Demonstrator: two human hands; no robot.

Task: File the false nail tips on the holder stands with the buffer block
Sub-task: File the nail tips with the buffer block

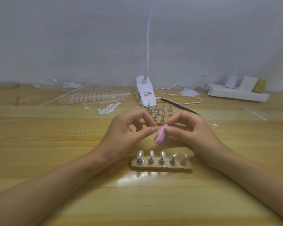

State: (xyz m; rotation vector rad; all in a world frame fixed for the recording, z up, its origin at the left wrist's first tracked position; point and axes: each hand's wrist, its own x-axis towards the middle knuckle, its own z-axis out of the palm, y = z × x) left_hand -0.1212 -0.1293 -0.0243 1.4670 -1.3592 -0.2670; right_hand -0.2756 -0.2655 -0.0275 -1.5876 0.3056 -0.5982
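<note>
Both forearms come in from the bottom corners & meet over the middle of the table, wrists bent slightly inward, palms facing each other. The right hand pinches the buffer block btwn thumb & forefinger, other fingers loosely curled behind. The block is pink w/ a purple layer, tilted, top end leaning away, blurred. The left hand has thumb & forefinger tips drawn together right against the block's upper end, remaining fingers curled under. Can't tell whether anything sits btwn those tips: too small & blurred. Just below the hands, nearer the camera, 5 holder stands stand in a row on a wooden base; the 3 leftmost carry clear nail tips. More stands cluster behind the hands, near a white clip lamp. A power strip lies far right.
</note>
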